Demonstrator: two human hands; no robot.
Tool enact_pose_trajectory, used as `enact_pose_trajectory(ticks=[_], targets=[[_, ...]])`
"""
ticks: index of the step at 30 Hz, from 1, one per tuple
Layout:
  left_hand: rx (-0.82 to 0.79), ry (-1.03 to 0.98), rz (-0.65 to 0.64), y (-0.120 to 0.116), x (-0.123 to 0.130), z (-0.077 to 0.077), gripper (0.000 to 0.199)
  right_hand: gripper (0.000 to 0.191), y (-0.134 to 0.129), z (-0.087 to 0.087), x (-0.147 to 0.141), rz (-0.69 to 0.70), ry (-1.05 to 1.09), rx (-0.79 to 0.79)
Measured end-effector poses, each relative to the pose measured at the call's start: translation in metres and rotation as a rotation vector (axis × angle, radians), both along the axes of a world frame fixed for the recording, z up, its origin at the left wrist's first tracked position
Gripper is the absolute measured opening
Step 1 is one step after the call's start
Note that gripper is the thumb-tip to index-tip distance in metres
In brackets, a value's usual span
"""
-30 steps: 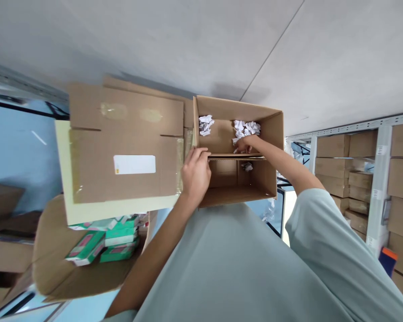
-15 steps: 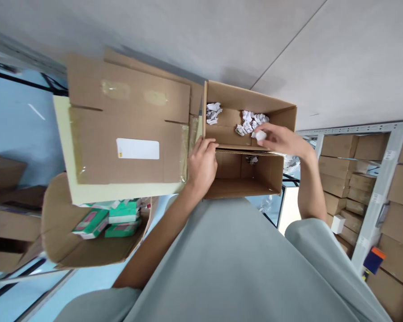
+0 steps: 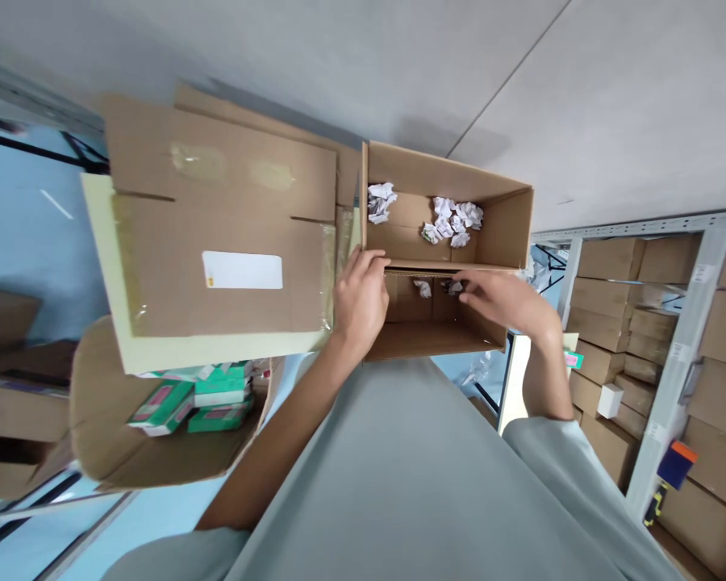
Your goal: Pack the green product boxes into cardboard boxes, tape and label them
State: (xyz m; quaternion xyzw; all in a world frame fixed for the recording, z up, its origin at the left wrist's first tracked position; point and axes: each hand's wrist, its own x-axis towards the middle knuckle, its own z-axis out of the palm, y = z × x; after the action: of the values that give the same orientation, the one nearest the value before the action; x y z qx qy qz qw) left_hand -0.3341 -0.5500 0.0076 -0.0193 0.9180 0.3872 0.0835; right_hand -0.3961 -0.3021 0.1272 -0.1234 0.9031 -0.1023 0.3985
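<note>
Two open cardboard boxes sit side by side, the far box [image 3: 502,228] and the near box [image 3: 436,339]. My left hand [image 3: 361,294] is closed over their adjoining walls at the left corner. My right hand [image 3: 502,298] reaches over the right part of the near box, fingers apart, with nothing visible in them. Close to its fingertips lies a crumpled paper ball [image 3: 451,286], partly hidden. Farther left in the same box is another crumpled paper ball [image 3: 422,288]. Several crumpled paper balls [image 3: 443,206] lie on the far box's floor, with more paper [image 3: 380,202] in its left corner.
Flattened cardboard [image 3: 235,194] with a white label is stacked to the left. Below it stands a carton [image 3: 102,403] holding several green-and-white boxes [image 3: 221,395]. A wall [image 3: 460,73] rises behind. Shelving [image 3: 671,355] with cartons stands at the right.
My right hand has moved from the far box toward me over the near box and let go of a paper ball. A second paper ball now shows in the near box. My left hand stays.
</note>
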Motion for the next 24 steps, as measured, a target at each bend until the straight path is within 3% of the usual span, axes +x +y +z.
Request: enact_pose_trajectory(ticks=[1, 3, 6, 9, 11, 13, 16, 19, 21, 24], targets=[[-0.004, 0.004, 0.0, 0.0, 0.0, 0.0, 0.051, 0.043, -0.005, -0.007, -0.02, 0.02, 0.04, 0.022], [-0.012, 0.013, 0.002, 0.0, 0.0, -0.001, 0.05, 0.045, -0.02, -0.039, -0.064, 0.095, 0.076, 0.091], [-0.023, 0.03, 0.004, 0.0, -0.001, 0.0, 0.047, 0.065, -0.045, -0.112, -0.115, 0.189, -0.023, 0.208], [-0.03, 0.034, 0.002, 0.001, -0.003, 0.001, 0.047, 0.068, -0.061, -0.17, -0.128, 0.237, -0.066, 0.272], [-0.031, 0.034, 0.002, 0.001, -0.003, 0.001, 0.048, 0.06, -0.065, -0.188, -0.122, 0.255, -0.037, 0.268], [-0.026, 0.038, 0.006, 0.001, -0.004, 0.0, 0.05, 0.053, -0.066, -0.193, -0.115, 0.259, -0.011, 0.271], [-0.015, 0.042, 0.015, 0.002, -0.005, -0.001, 0.051, 0.058, -0.064, -0.186, -0.119, 0.267, -0.003, 0.296], [-0.005, 0.04, 0.019, 0.003, -0.007, -0.002, 0.05, 0.068, -0.054, -0.154, -0.124, 0.26, 0.054, 0.277], [0.002, 0.036, 0.017, 0.003, -0.007, -0.003, 0.049, 0.067, -0.041, -0.112, -0.113, 0.188, 0.193, 0.163], [0.011, 0.027, 0.007, 0.003, -0.008, -0.002, 0.048, 0.062, -0.019, -0.031, -0.06, -0.025, 0.378, -0.093]])
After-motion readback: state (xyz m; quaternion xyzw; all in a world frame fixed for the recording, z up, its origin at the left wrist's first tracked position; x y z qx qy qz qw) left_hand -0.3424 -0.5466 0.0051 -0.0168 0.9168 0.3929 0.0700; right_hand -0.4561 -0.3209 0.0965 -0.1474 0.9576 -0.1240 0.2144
